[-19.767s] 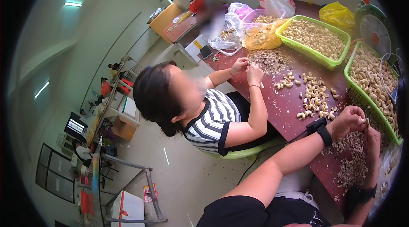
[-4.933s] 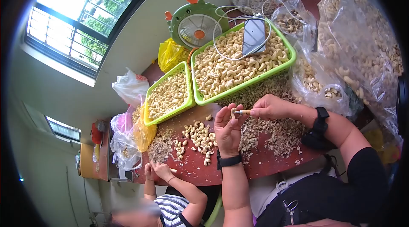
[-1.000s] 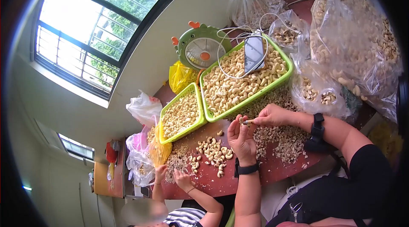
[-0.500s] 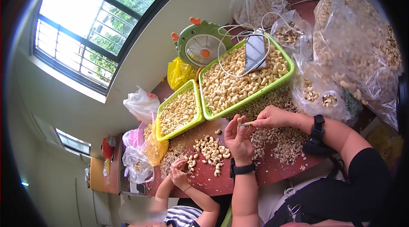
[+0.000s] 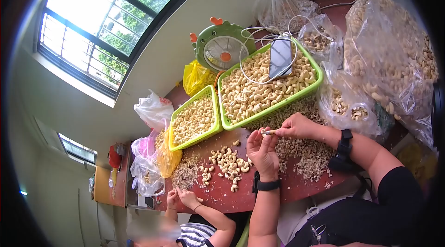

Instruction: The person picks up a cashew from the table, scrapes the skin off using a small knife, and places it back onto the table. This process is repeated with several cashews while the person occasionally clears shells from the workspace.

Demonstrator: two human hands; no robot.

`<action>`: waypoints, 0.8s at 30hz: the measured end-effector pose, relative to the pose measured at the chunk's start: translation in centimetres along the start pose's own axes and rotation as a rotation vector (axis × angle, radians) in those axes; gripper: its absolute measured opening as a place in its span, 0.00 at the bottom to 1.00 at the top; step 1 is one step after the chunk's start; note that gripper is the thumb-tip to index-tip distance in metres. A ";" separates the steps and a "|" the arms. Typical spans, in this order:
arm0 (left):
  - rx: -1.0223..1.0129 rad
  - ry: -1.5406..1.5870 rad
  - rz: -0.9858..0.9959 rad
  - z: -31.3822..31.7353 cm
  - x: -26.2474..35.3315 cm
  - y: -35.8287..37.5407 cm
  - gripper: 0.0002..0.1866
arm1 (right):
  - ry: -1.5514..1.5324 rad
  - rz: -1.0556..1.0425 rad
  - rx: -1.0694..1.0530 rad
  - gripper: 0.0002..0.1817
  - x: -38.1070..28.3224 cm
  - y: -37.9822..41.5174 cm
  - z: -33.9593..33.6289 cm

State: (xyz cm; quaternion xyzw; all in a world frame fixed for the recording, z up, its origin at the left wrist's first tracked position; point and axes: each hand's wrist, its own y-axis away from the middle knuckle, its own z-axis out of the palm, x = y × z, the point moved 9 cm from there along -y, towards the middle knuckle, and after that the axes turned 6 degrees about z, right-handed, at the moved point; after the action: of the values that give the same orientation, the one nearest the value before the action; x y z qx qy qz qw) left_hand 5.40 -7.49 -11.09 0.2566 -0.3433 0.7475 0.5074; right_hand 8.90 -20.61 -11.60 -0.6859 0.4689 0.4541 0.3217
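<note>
My left hand (image 5: 264,156) is raised over the table, palm turned up, its thumb and fingertips closed on a small pale cashew (image 5: 263,131) that the fingers partly hide. My right hand (image 5: 296,127) pinches a small knife (image 5: 272,131) with a short, light handle, and its metal tip meets the cashew. Below and left of my left hand lies a loose pile of cashews (image 5: 229,163) on the red table (image 5: 241,200). Brown skin flakes (image 5: 310,156) are heaped under my right forearm.
Two green baskets of cashews, a large one (image 5: 273,117) and a smaller one (image 5: 197,142), stand behind. A phone (image 5: 281,57) with a cable lies on the large one. A fan (image 5: 225,52) and bags of nuts (image 5: 384,47) surround them. A co-worker's hands (image 5: 183,198) work at left.
My left fingers have curled round and tilted, and the knife tip has shifted slightly on the cashew. The co-worker's hands have moved down and left, toward the table edge.
</note>
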 end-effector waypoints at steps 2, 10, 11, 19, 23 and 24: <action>0.005 0.016 -0.004 -0.1 0.0 0.0 0.17 | 0.000 0.002 -0.018 0.24 0.1 0.0 0.2; -0.009 0.086 -0.052 0.1 0.0 -0.2 0.19 | -0.130 0.087 -0.105 0.22 0.4 0.2 1.0; -0.013 0.106 -0.074 0.0 -0.1 -0.3 0.19 | -0.158 0.079 -0.113 0.22 0.2 0.2 1.1; -0.094 0.225 -0.142 -0.5 -0.7 -0.5 0.15 | -0.165 0.100 -0.151 0.21 0.3 0.2 1.2; -0.009 0.134 -0.127 -1.0 -1.0 -0.3 0.07 | -0.092 0.063 -0.094 0.21 0.4 0.1 0.8; -0.007 0.138 -0.123 -1.0 -1.0 -0.5 0.07 | -0.086 0.060 -0.096 0.21 0.2 0.0 0.8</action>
State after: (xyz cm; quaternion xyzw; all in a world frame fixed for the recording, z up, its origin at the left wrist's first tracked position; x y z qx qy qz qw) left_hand 6.16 -7.16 -12.37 0.2233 -0.2941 0.7297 0.5755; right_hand 8.65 -20.03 -12.07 -0.6659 0.4526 0.5148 0.2945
